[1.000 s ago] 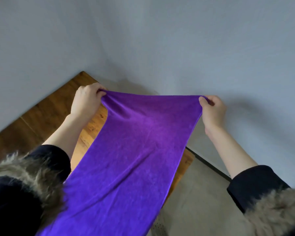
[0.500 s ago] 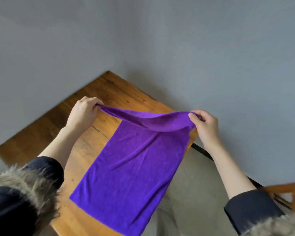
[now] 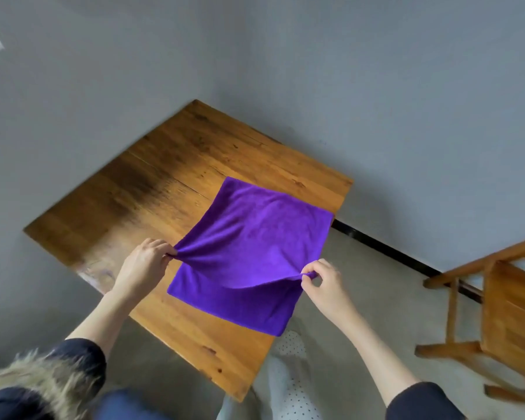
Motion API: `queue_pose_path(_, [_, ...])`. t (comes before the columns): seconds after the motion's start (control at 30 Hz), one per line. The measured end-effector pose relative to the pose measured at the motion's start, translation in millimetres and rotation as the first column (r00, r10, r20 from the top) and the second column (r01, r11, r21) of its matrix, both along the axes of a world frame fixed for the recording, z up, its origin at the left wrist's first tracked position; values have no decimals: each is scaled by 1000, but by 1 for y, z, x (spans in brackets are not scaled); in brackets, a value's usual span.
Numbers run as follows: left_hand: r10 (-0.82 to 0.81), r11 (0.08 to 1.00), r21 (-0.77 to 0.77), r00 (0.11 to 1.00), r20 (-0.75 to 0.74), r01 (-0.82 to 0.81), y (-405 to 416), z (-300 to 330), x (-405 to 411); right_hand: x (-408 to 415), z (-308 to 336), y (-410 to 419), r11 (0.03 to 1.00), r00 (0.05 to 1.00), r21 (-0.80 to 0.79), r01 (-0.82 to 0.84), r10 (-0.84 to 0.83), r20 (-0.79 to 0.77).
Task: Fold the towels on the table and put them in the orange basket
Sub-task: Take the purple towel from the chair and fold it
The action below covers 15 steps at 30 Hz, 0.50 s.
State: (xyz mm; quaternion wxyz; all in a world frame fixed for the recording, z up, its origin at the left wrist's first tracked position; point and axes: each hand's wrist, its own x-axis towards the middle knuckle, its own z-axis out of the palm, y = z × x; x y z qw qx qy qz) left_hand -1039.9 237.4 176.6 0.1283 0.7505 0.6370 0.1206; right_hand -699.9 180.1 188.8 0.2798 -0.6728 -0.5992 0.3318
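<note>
Grey walls enclose one wooden table point(image 3: 152, 189) bearing one purple towel point(image 3: 255, 244), folded over itself on the tabletop. Two hands: the left hand point(image 3: 144, 265) pinches the upper layer's left corner; the right hand point(image 3: 323, 283) pinches its right corner, lifted slightly. One wooden chair point(image 3: 497, 313) stands right.

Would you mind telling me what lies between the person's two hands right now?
In the head view, only the purple towel spans from the left hand to the right hand; each pinches a corner of its folded-over layer.
</note>
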Motion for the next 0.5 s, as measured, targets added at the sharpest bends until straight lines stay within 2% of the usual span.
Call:
queue_pose_path(0.23, [5, 990, -144, 999, 38, 1, -31, -53, -13, -7, -63, -46, 993, 981, -101, -62, 79, 177])
queue_pose_path(0.5, [44, 965, -259, 997, 58, -27, -48, -100, -17, -8, -124, -79, 969, 966, -241, -55, 113, 234])
